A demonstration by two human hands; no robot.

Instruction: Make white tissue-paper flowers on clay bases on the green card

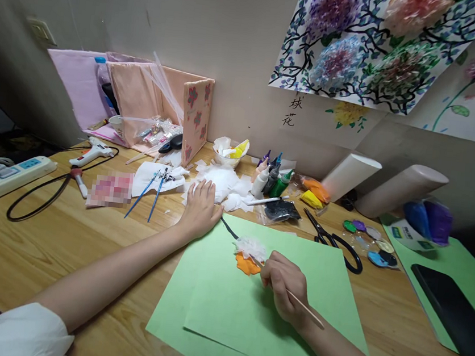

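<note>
Wooden table: one, light brown, everything's sitting on it.
Green paper: three sheets I can make out. Two overlap under the work, another's off to the right.
Rolls: two, pale and tube-shaped, near the wall.
Left hand: one, fingers a bit spread, palm down by the top left corner of the paper, gripping nothing I can see.
Right hand: one, pinching a thin wooden stick, tip end in at the flower. Looks like the edge of the petals is getting worked, imo. That calls for light pressure and a flat sheet, so the soft stuff doesn't smear or tear.
Scissors: one pair, black-handled, lying open just beside the paper.
Paint bottles: roughly six, small with pointy caps, they overlap so don't quote me.
Brushes: two, slim and blue.
Flower: one, on the top green sheet between the hands. White ruffled part, orange petals below, one dark stem running up-left.
</note>
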